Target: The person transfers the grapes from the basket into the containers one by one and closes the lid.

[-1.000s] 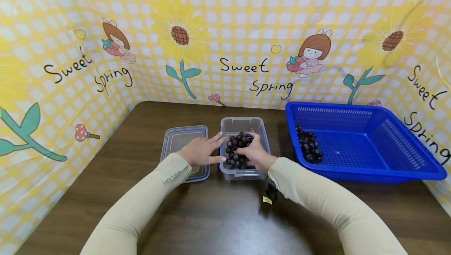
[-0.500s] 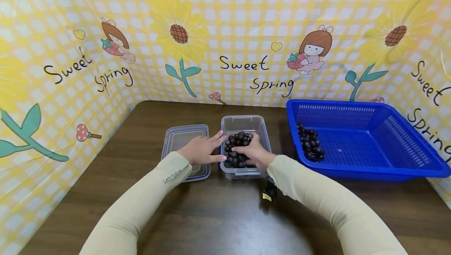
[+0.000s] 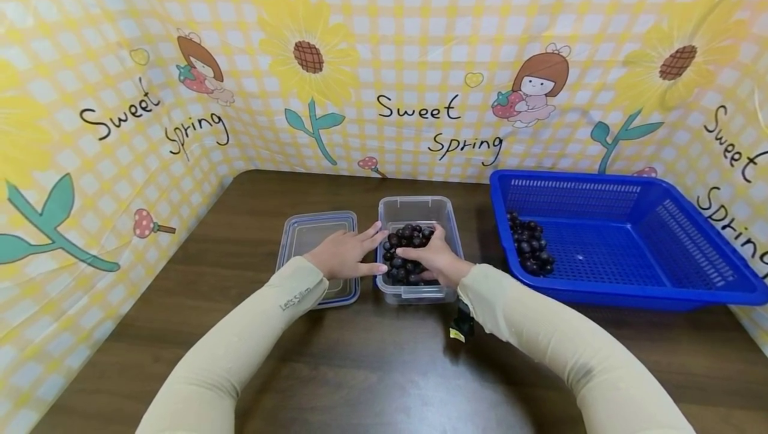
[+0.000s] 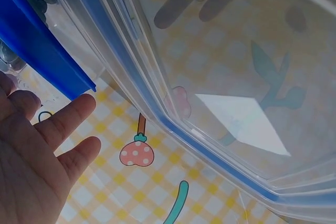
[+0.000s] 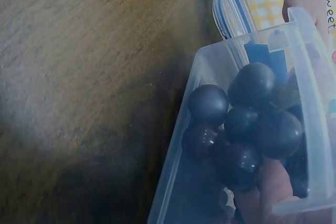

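Set left of a blue basket (image 3: 636, 247), a clear container (image 3: 414, 297) stands with its long axis running away from a seemingly right-hand-led worker. Dark grapes (image 3: 399, 263) lie inside it, between the two hands and nearer the right. The right hand (image 3: 443, 259), reaching in from the right, curls thumb and fingers round the fruit; the left hand (image 3: 343, 254), apart from it, spreads straight fingers at the left rim, holding nothing.
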`<state>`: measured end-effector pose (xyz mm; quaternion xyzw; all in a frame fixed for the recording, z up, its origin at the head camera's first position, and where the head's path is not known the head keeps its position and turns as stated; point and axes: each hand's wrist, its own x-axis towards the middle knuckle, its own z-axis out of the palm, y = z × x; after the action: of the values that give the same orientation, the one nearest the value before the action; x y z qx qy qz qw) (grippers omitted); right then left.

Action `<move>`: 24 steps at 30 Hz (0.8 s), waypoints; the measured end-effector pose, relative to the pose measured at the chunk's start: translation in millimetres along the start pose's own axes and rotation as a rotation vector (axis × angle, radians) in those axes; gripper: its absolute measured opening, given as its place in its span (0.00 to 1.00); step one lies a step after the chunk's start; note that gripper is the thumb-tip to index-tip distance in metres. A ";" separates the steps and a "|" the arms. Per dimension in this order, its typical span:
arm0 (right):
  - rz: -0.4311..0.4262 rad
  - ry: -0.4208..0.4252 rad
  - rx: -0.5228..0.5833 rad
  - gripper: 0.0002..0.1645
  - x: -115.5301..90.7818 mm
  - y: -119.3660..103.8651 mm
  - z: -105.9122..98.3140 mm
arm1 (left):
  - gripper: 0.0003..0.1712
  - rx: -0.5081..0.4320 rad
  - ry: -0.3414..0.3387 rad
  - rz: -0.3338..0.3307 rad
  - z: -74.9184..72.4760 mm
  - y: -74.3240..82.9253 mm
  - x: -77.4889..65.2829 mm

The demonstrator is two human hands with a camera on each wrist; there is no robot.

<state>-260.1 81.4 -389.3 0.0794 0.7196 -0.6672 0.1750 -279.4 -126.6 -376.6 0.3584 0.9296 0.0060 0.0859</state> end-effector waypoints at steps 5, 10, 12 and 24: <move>-0.005 -0.034 -0.065 0.61 -1.7 -3.9 -6.2 | 0.45 -0.005 -0.002 0.006 -0.4 -0.1 -0.3; -0.002 -0.068 -0.187 0.60 -5.2 -20.2 -19.9 | 0.45 -0.008 -0.009 -0.001 -1.5 -0.5 1.4; -0.016 -0.081 -0.254 0.58 -8.1 -27.7 -26.1 | 0.46 -0.005 -0.010 -0.004 -1.8 -0.7 1.9; -0.057 -0.279 -0.551 0.45 -20.3 -49.2 -55.7 | 0.45 -0.016 0.005 0.010 -0.7 -0.4 -0.2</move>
<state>-266.5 134.1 -333.4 -0.0835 0.8444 -0.4561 0.2683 -279.7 -127.0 -375.9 0.3624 0.9279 0.0148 0.0864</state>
